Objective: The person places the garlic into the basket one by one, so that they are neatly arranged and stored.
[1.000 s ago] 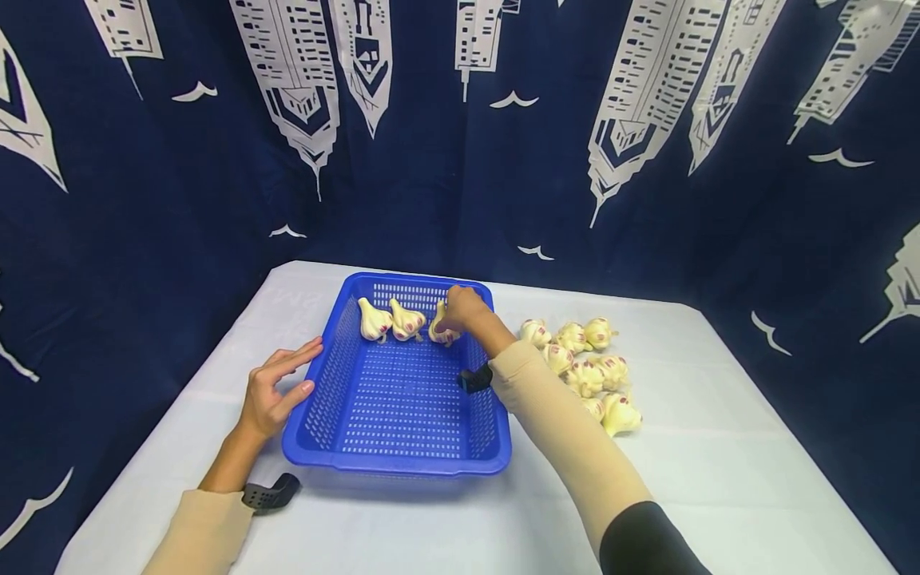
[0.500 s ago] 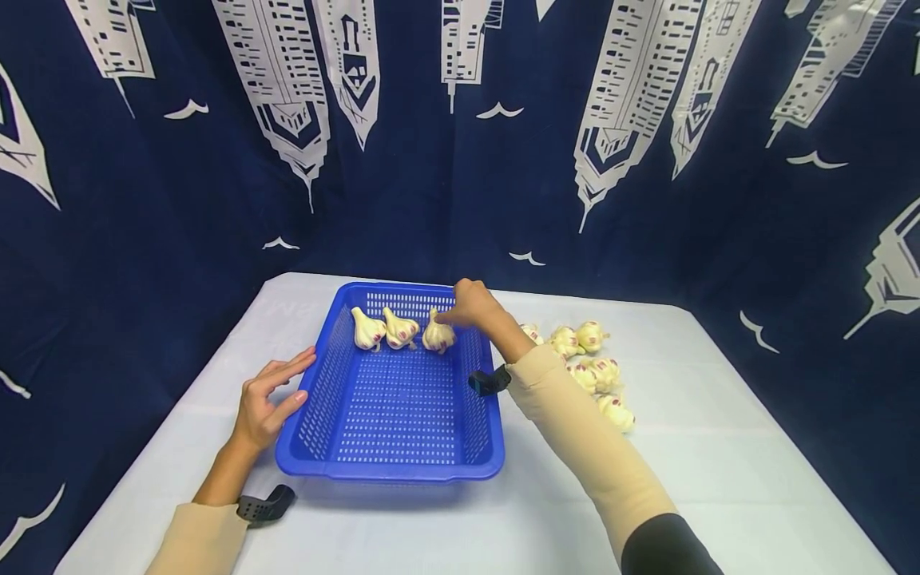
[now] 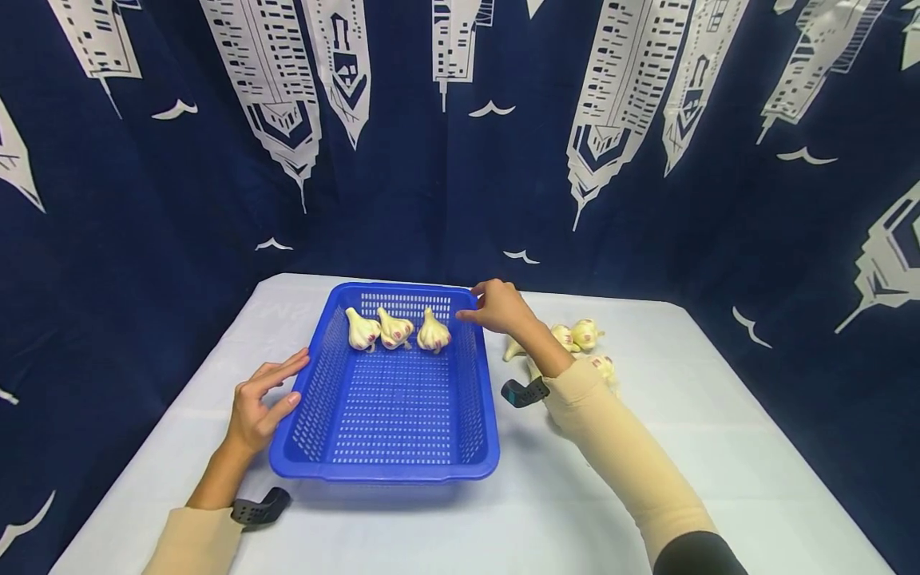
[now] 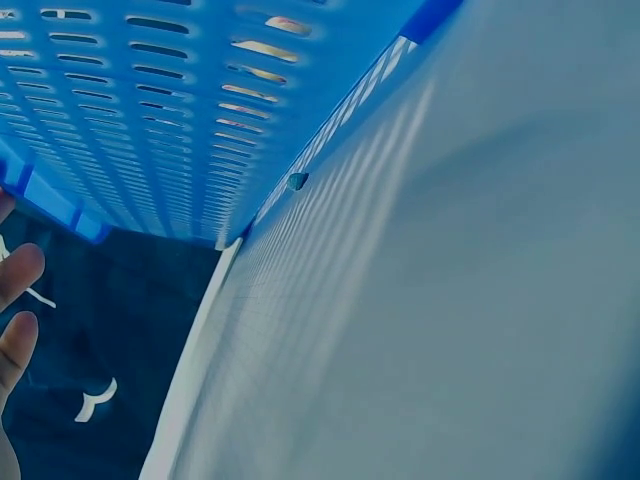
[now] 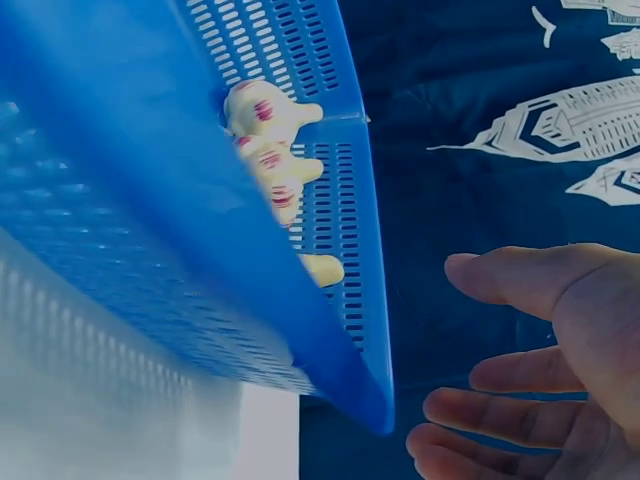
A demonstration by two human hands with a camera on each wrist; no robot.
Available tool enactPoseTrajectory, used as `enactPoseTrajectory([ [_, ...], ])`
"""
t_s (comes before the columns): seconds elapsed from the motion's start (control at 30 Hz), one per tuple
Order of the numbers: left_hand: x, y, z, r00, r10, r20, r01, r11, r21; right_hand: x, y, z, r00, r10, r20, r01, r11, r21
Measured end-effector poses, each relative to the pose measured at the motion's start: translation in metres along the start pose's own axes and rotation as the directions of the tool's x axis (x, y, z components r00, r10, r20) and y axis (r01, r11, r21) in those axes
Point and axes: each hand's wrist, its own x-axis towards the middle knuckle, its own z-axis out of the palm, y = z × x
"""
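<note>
Three pale garlic bulbs with reddish marks stand in a row along the far end of a blue perforated plastic basket [image 3: 384, 471]: a left bulb [image 3: 363, 332], a middle bulb [image 3: 395, 332] and a right bulb [image 3: 434, 334]. My right hand [image 3: 503, 310] hovers at the basket's far right corner, holding nothing; in the right wrist view its thumb and fingers [image 5: 525, 415] are spread apart. Along the left rim my left hand [image 3: 253, 407] rests with extended fingers against the basket. Only a few of its fingertips [image 4: 20, 270] show in the left wrist view.
More garlic bulbs [image 3: 587, 334] lie on the white-covered table [image 3: 719, 447] right of the basket, partly hidden behind my right forearm. A dark blue curtain [image 3: 431, 208] with white building prints hangs behind the table.
My right hand has let go of the right garlic bulb, leaving it beside the other two, and has moved right to the basket's corner. My left hand stays at the left rim.
</note>
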Motion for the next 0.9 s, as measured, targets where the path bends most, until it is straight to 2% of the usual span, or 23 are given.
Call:
enactPoseTrajectory([
  [0.23,-0.002,-0.003,0.001,1.0,0.004,-0.005,-0.004,1.0,0.002,-0.02,0.014,0.0,0.996,-0.036,-0.076,0.039,0.998,0.042],
  [0.47,-0.001,0.0,-0.001,1.0,-0.003,-0.007,0.003,1.0,0.02,-0.035,0.03,-0.004,0.99,-0.055,-0.128,0.062,0.997,0.052],
  [0.7,-0.001,0.0,-0.001,1.0,-0.011,-0.007,0.011,1.0,0.029,-0.044,0.054,-0.01,0.991,-0.055,-0.122,0.057,0.998,0.015],
  [0.9,-0.002,-0.002,0.001,1.0,-0.01,-0.01,0.01,1.0,0.024,-0.051,0.079,-0.009,0.995,-0.079,-0.059,0.077,0.997,-0.027],
])
